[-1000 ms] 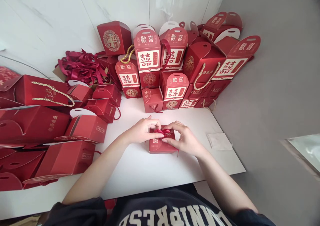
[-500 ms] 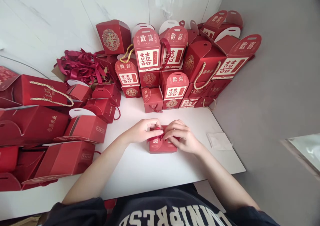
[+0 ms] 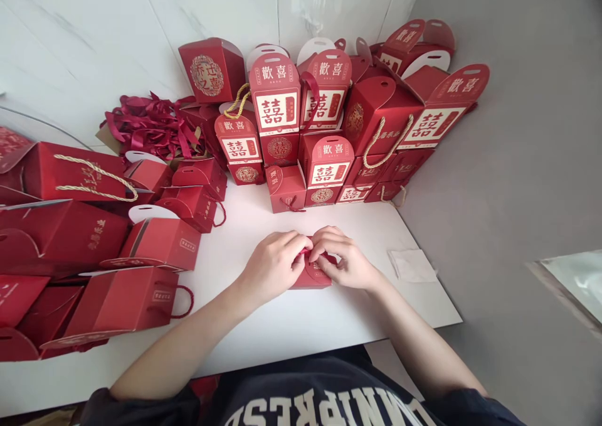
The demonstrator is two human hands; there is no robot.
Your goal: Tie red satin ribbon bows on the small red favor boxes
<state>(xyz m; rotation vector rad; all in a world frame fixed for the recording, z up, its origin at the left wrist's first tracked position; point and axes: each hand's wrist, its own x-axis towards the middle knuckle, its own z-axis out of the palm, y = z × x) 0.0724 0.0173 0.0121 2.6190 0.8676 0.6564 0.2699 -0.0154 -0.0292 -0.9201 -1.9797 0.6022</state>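
Observation:
A small red box sits on the white table in front of me, its top partly hidden by both hands. My left hand lies over its left side, thumb and fingertips pinched on a bit of red ribbon at the top. My right hand is at the right side of the top, its fingers bent and pressed together close against my left fingertips. What the right fingertips hold is too small to make out.
Red gift boxes stand stacked along the back wall. More red boxes fill the left side. A heap of dark red ribbons lies at the back left. A white tissue is near the right edge, beside a grey panel.
My left hand has turned and come down over the box's left side, covering more of it. My right hand has hardly moved. A cord handle on a left-hand box now shows more.

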